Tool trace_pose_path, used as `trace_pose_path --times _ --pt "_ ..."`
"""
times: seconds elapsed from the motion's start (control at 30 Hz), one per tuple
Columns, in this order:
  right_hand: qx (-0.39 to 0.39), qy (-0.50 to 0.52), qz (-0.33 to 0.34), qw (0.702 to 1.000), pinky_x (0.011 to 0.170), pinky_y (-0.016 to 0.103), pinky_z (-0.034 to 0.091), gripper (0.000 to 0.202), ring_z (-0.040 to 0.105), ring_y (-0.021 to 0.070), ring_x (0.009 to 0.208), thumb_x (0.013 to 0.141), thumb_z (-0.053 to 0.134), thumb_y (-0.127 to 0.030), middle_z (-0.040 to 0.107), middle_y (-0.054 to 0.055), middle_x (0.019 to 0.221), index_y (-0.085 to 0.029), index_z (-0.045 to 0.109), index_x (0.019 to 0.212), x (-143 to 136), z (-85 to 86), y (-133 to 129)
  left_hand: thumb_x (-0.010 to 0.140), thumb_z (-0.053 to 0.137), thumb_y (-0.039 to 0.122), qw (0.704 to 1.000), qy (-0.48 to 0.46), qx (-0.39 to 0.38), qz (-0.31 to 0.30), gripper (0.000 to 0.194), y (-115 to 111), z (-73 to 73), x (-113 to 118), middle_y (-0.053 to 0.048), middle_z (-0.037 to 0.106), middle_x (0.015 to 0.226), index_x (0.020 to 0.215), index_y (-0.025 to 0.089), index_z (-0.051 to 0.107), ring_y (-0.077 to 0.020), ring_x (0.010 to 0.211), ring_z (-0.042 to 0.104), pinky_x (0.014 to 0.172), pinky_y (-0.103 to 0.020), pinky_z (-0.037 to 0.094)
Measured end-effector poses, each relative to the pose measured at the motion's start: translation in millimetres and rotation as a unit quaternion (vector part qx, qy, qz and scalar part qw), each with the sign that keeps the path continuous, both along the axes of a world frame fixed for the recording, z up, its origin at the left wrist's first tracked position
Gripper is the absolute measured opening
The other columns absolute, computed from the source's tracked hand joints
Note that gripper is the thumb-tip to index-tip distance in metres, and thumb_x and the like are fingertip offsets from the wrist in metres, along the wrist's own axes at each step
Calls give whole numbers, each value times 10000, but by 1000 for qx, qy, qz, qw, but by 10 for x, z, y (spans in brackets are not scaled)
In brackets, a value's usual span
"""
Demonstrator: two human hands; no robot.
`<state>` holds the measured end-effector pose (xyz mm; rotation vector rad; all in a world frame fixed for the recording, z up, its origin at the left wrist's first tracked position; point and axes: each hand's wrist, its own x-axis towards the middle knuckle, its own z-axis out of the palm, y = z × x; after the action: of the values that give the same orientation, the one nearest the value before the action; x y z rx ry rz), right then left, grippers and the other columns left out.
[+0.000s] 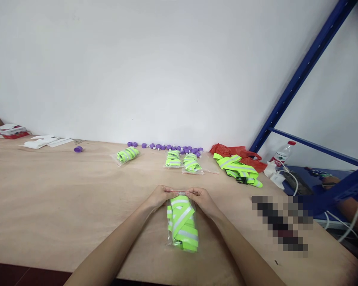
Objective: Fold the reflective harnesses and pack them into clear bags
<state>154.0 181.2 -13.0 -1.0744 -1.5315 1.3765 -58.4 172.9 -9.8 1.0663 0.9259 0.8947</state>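
Observation:
A clear zip bag (183, 222) with a folded neon-yellow reflective strap inside lies in front of me on the table. My left hand (162, 195) pinches the left end of its red-lined top edge. At the right end of the same edge, my right hand (201, 198) is closed on the bag too. Beyond my hands lie two similar filled bags side by side, one bag (173, 159) left of the other bag (191, 163). Another filled bag (127, 155) rests farther left. Loose reflective straps (238, 169) are heaped at the right.
Several purple rings (158, 147) line the wall, with a single purple piece (78, 149) off left. White papers (46, 141) lie at the far left. A red plastic bag (238, 151) sits by the blue metal frame (301, 75). Behind it stands a bottle (285, 152). A pixelated patch hides something at right.

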Motion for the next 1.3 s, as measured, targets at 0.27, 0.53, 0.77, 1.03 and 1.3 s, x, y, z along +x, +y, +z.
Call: trace_pose_path --times 0.27,0.53,0.77,1.03,1.3 --pt "2 22 -22 1000 585 254 388 394 499 131 602 635 807 -552 620 -15 644 -184 676 684 -70 -18 -18 511 929 412 1000 16 -11 20 411 4 21 -7 -34 674 655 694 124 702 -145 594 588 592 -261 427" --pt "3 15 -19 1000 617 262 409 367 535 148 649 668 792 -531 661 3 704 -178 713 733 -79 -18 -30 466 942 373 1000 12 -7 21 417 -5 71 -12 -16 663 624 637 141 639 -125 560 561 557 -246 394" --pt "28 -11 -12 999 656 272 412 329 553 170 699 741 741 -510 673 12 726 -181 734 735 -60 -16 -28 402 961 393 1000 -5 -4 13 501 -24 109 20 -18 672 635 585 160 557 -144 618 599 591 -248 416" --pt "42 -10 -29 999 662 280 436 416 571 179 701 713 744 -587 688 24 741 -173 728 751 -38 -49 6 550 885 503 999 34 -7 20 466 -83 171 29 -23 649 689 700 133 645 -129 631 562 576 -232 405" --pt "29 0 -37 999 628 269 415 414 554 159 666 695 758 -579 671 15 721 -171 708 752 -29 -87 20 568 845 531 993 109 41 25 463 -28 151 -5 -51 673 694 723 106 748 -132 610 513 543 -237 344"
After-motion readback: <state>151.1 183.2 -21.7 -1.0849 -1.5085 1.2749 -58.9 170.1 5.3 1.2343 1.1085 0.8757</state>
